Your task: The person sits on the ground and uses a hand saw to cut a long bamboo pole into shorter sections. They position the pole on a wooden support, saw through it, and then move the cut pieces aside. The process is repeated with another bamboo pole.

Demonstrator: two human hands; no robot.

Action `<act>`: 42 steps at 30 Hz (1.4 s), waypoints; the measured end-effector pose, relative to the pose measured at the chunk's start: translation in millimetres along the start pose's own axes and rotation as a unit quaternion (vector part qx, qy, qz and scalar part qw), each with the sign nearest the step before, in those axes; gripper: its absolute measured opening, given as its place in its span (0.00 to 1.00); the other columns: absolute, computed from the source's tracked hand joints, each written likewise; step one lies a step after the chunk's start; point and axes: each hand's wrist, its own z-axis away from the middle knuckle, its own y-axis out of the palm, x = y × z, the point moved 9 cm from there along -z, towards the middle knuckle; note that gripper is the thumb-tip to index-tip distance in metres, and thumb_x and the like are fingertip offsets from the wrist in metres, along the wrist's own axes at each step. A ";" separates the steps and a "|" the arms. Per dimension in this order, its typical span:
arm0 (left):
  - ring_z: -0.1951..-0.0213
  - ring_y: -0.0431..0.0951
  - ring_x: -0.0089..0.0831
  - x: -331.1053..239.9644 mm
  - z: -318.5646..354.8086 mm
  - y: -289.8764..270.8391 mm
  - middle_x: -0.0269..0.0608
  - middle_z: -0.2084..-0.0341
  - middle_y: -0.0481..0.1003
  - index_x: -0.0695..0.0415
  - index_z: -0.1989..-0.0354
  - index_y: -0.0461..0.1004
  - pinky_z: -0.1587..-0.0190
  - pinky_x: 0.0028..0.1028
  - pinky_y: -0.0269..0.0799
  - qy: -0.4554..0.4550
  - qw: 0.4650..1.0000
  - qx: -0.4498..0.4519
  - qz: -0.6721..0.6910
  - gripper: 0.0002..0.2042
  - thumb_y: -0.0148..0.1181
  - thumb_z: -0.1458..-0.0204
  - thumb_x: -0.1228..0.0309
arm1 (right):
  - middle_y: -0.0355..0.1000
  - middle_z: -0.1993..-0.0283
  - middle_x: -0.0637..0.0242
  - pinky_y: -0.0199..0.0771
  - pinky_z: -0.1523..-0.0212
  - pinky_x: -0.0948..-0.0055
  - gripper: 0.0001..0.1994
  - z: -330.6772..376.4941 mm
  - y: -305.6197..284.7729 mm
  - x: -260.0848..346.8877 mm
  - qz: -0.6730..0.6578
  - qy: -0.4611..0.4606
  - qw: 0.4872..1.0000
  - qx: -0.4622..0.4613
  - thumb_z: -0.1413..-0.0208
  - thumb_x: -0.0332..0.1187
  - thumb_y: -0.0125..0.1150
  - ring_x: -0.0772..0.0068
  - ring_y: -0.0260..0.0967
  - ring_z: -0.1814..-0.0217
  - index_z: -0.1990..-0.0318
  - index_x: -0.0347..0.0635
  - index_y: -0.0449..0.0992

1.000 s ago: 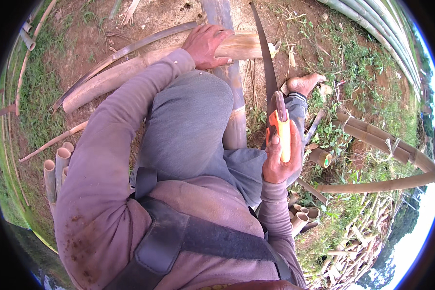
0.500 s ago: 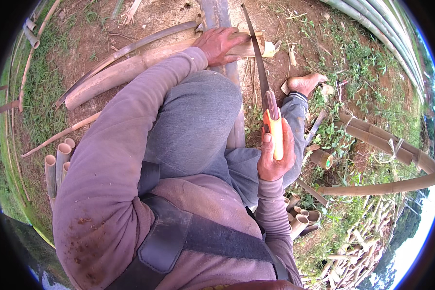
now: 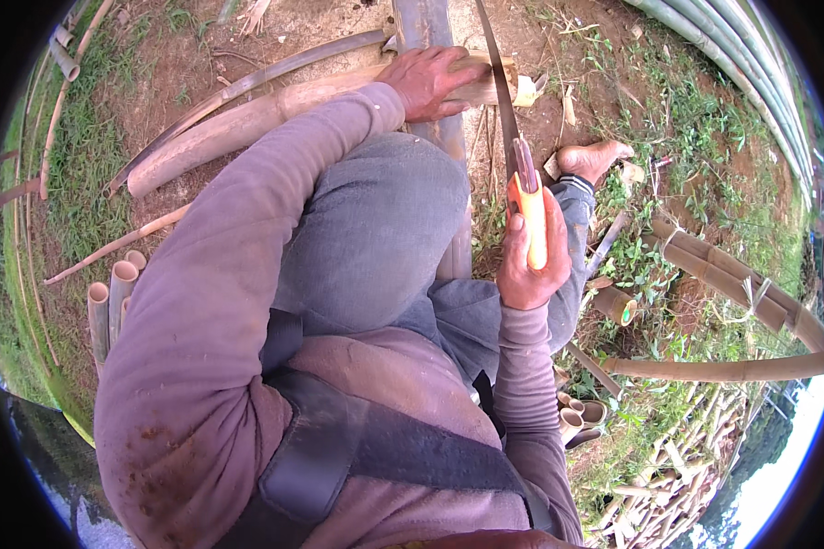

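Observation:
My right hand (image 3: 533,261) is closed round the orange handle of a handsaw (image 3: 502,91). Its long, dark, narrow blade points away from me and crosses a thick tan bamboo pole (image 3: 220,146) near the pole's right end. The blade's far tip runs out at the top of the view. Just left of the blade, my left hand (image 3: 428,84) grips the pole from above, fingers curled over it. Beneath the pole, a greyish log (image 3: 454,165) runs lengthwise and bears it. My bent knee rises close to my left hand.
A curved bamboo strip (image 3: 247,84) lies beyond the pole. Short cut bamboo tubes (image 3: 99,320) stand at the left. To the right are tied bamboo poles (image 3: 732,279), a pile of split pieces (image 3: 668,476) and long green poles (image 3: 714,55). My bare foot (image 3: 595,160) rests right of the saw.
My right hand has pushed the saw forward, away from me, along the pole's right end. My left hand keeps its grip on the pole. The whole view has shifted slightly.

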 end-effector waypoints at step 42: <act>0.29 0.66 0.52 98.8 106.3 -29.8 0.53 0.33 0.70 0.47 0.23 0.59 0.26 0.52 0.57 -0.209 0.966 0.150 -0.015 0.54 0.75 0.58 0.37 | 0.79 0.52 0.54 0.79 0.49 0.66 0.23 -16.6 19.4 -6.1 -0.001 0.074 0.994 0.084 0.39 0.33 0.74 0.66 0.80 0.51 0.43 0.30 0.72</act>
